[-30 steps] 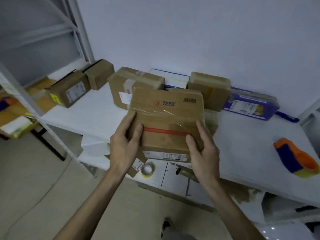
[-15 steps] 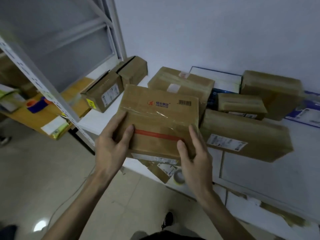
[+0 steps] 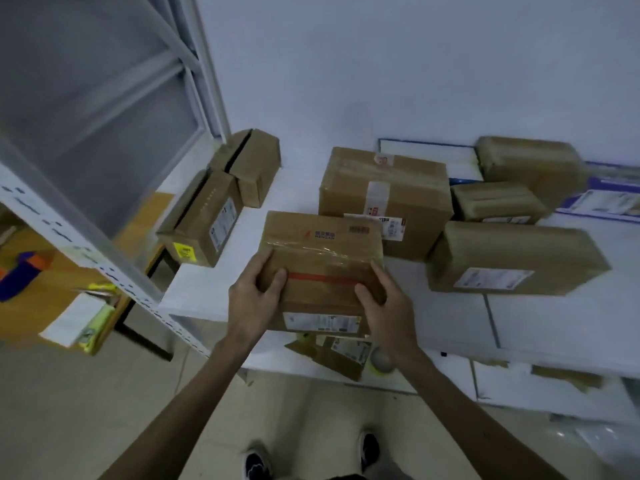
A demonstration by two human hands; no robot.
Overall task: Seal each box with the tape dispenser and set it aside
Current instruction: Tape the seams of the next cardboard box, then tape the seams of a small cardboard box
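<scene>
Box in hand: we see a brown carton (image 3: 322, 271) with a red strip and clear tape across its top, at the centre of the frame, over the near edge of the white table (image 3: 194, 292); we cannot tell whether it rests on the table or is held just above it.
Left hand: the left hand (image 3: 251, 301) grips the carton's near left corner, thumb on top beside the red strip.
Right hand: the right hand (image 3: 388, 306) grips the near right corner, thumb on top; the two hands are apart, one at each end.
Behind it: a larger taped box (image 3: 384, 199) stands just beyond the carton, right of centre.
Right of frame: a long box (image 3: 512, 258) with a white label lies near the carton, apart from it.
Left of frame: two open-seamed boxes (image 3: 204, 220) sit side by side near the metal shelf post (image 3: 114, 258).
Lower shelf: a tape roll (image 3: 381, 360) lies below the right wrist.
</scene>
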